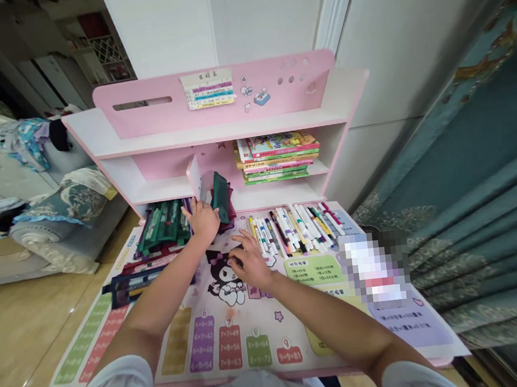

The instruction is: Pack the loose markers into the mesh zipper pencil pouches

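Straight ahead on a pink desk, the left hand curls around the lower edge of a dark green pouch. The pouch stands upright, long axis vertical, just right of that hand. The right hand lies open and empty on the desk mat, with markers just to its right. The mat reads "7×7=49", "8×8=64", "9×9=81".

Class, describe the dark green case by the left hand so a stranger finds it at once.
Find the pink desk, then the stacked books on its shelf. Just left of them, a dark green case stands on edge beside the left hand; unlike the pens lying flat nearby, it is broad.
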